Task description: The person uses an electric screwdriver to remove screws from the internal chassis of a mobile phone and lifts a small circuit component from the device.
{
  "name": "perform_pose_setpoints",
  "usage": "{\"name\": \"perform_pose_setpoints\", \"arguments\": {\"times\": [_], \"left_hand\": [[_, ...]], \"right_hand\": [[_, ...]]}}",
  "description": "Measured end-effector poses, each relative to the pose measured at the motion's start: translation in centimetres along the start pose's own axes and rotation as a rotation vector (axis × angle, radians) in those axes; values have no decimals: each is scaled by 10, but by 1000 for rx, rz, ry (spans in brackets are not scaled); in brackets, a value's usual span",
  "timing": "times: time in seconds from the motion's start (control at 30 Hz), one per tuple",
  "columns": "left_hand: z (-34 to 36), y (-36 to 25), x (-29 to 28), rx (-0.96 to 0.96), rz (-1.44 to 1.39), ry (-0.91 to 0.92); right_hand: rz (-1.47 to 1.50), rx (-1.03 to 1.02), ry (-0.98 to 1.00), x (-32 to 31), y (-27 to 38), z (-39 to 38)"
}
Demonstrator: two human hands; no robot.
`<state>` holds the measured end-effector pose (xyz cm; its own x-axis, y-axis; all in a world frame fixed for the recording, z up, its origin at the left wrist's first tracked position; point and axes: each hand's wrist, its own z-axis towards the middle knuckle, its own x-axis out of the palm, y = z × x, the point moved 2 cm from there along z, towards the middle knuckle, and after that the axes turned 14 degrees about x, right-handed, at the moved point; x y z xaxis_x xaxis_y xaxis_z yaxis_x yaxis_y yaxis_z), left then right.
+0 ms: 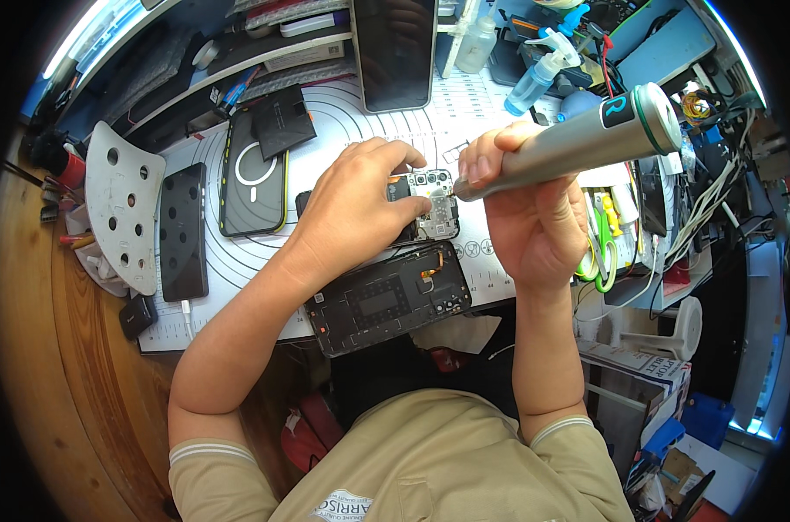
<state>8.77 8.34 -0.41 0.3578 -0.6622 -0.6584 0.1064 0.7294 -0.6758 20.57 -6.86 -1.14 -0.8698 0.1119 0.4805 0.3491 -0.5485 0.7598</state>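
An opened smartphone (436,207) lies on the white printed mat, its circuit board and camera modules exposed. My left hand (360,193) grips it, thumb pressing on the board and fingers curled over its far side; the palm hides much of the phone. My right hand (534,209) is closed around a silver cylindrical tool (578,143) with a dark green ring near its wide end. Its narrow end points down-left at the phone's right edge; whether it touches cannot be told. Nearer me lies a detached black phone back cover (386,300), inner side up, with an orange flex cable.
A large dark phone (395,52) stands upright behind. At left lie a cased phone with a white ring (254,165), a dark phone (183,230) and a white holed plate (125,204). Green-handled scissors (602,248), a spray bottle (541,74) and cables (717,191) are on the right.
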Motion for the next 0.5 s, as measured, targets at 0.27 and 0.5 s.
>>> {"name": "perform_pose_setpoints", "arguments": {"times": [0.27, 0.5], "left_hand": [[1, 0, 1, -8, 1, 0], [0, 0, 1, -9, 10, -3]], "right_hand": [[19, 0, -11, 0, -1, -2], [15, -14, 11, -3, -2, -1]]}}
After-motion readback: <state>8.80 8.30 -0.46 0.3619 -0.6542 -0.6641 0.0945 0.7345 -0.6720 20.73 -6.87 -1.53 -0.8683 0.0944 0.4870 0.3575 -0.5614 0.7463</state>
